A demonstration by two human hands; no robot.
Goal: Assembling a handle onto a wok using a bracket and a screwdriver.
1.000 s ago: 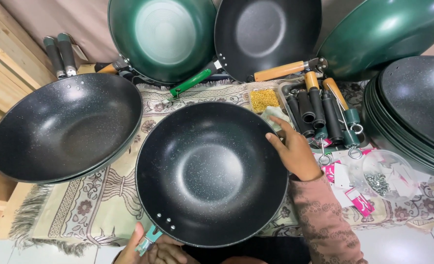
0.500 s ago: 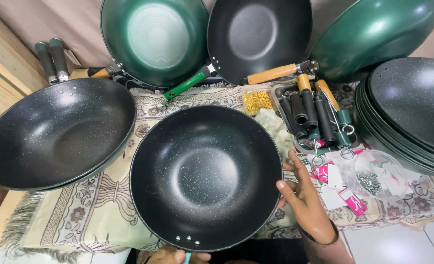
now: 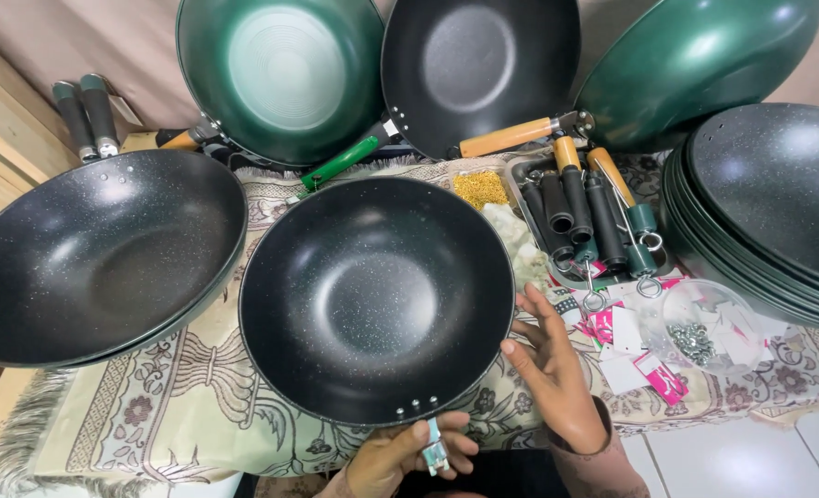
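A black speckled wok (image 3: 377, 300) sits in front of me on a patterned cloth (image 3: 188, 406). My left hand (image 3: 409, 452) grips the metal handle bracket at the wok's near rim, below the three rivets. With its fingers spread, my right hand (image 3: 552, 369) rests against the wok's right rim and holds nothing.
A second black wok (image 3: 96, 254) lies at the left. Green and black woks (image 3: 285, 74) lean at the back. A stack of black woks (image 3: 778, 207) stands at the right. A tray of loose handles (image 3: 589, 207), a clear bowl of screws (image 3: 704, 327) and pink tags (image 3: 654, 369) lie nearby.
My right hand slid from the wok's far right rim down to its near right rim. The wok turned so its riveted bracket now points straight at me, in my left hand.
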